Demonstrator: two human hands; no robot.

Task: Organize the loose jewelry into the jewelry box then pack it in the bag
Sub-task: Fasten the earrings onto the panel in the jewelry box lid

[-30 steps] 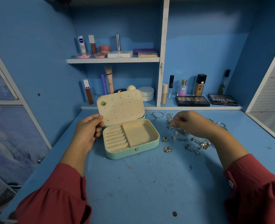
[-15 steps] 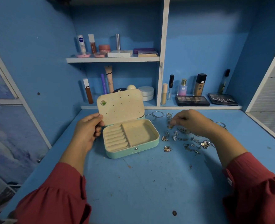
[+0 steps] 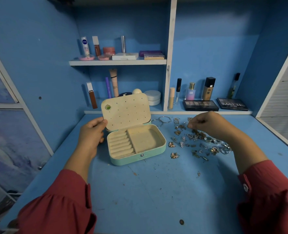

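The right hand point(image 3: 207, 125) is lifting slightly off the scattered metal jewelry point(image 3: 199, 141), fingers pinched, apparently gripping a small piece, so sorting is only beginning. The left hand point(image 3: 92, 134) is still gripping the lid of the open mint-green jewelry box point(image 3: 136, 142); one green stud is pinned there. Legible: "NIVEA" tube point(image 3: 85, 46), "MATTE" palette point(image 3: 232, 104).

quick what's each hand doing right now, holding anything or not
Left hand: grip on the edge of the jewelry box lid, holding it open.
Right hand: fingers curled over the loose jewelry; cannot tell if it holds a piece.
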